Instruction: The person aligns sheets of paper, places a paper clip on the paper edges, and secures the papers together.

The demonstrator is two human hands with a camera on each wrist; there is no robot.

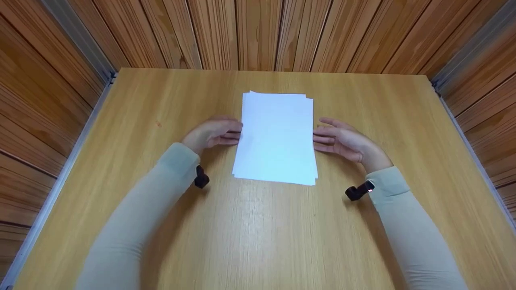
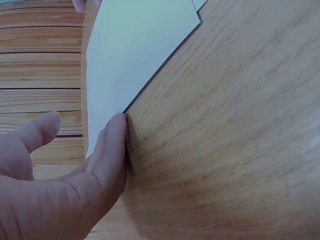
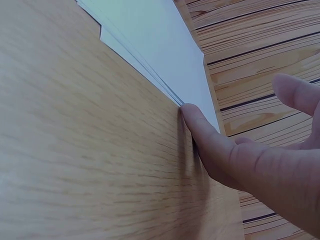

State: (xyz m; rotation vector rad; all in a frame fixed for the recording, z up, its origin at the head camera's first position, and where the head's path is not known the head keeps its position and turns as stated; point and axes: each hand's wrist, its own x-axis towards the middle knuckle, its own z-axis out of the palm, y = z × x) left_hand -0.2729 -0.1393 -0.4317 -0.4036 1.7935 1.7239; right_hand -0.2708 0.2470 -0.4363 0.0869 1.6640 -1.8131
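Note:
A loose stack of white paper sheets (image 1: pixel 276 137) lies flat on the wooden table, its corners slightly out of line with each other. My left hand (image 1: pixel 215 133) touches the stack's left edge with its fingertips. In the left wrist view the fingers (image 2: pixel 111 150) are extended along the paper's side, the thumb raised and apart. On the opposite side, my right hand (image 1: pixel 342 141) touches the right edge with fairly straight fingers. The right wrist view shows several uneven sheet edges (image 3: pixel 145 70) meeting the fingertips, and that thumb is lifted too.
The wooden table (image 1: pixel 258 233) reaches back to a wood-plank wall (image 1: pixel 258 36). Metal rails (image 1: pixel 80 133) run along its sides. A small orange mark (image 1: pixel 158 124) shows on the tabletop to the left. Black wrist devices (image 1: pixel 201 177) sit at both cuffs.

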